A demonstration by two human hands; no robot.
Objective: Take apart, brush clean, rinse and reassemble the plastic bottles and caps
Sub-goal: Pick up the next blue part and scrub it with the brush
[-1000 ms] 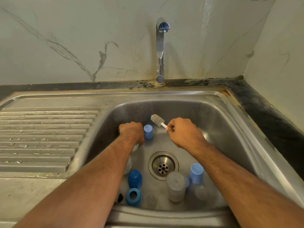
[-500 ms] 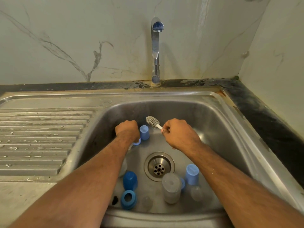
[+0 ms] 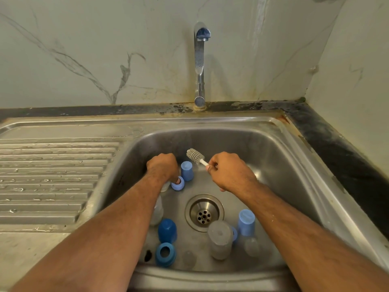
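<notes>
Head view, looking down into a steel sink [image 3: 273,148] with a ribbed drainboard [image 3: 52,175] at its left side. Left hand [image 3: 163,167] low near the basin's far left corner, fingers curled down around a clear bottle [image 3: 165,186], most of it hidden under the wrist; light blue collar [image 3: 177,183] showing at the fingertips, a pinkish nipple tip just visible inside it. Light blue cap [image 3: 187,171] upright just right of that hand, close to the far wall of the basin. Right hand [image 3: 228,172] beside it toward the basin's middle, closed in a fist round the white handle of a bottle brush [image 3: 195,156]; grey bristle head sticking up and to the left, above the light blue cap and not touching it. Drain [image 3: 204,212] in the basin floor, between the two forearms. Along the near edge of the basin: a dark blue cap [image 3: 167,230], a dark blue screw ring [image 3: 165,254] lying open side up just in front of it, a cloudy bottle [image 3: 220,239] standing upside down, a second light blue cap [image 3: 245,222] toward the right, and a clear nipple [image 3: 251,246] in front of that. Another clear bottle [image 3: 157,209] partly hidden behind the left forearm. Chrome tap [image 3: 200,62] rising from the far rim, no water visible at its spout. Marbled wall [image 3: 84,49] behind.
</notes>
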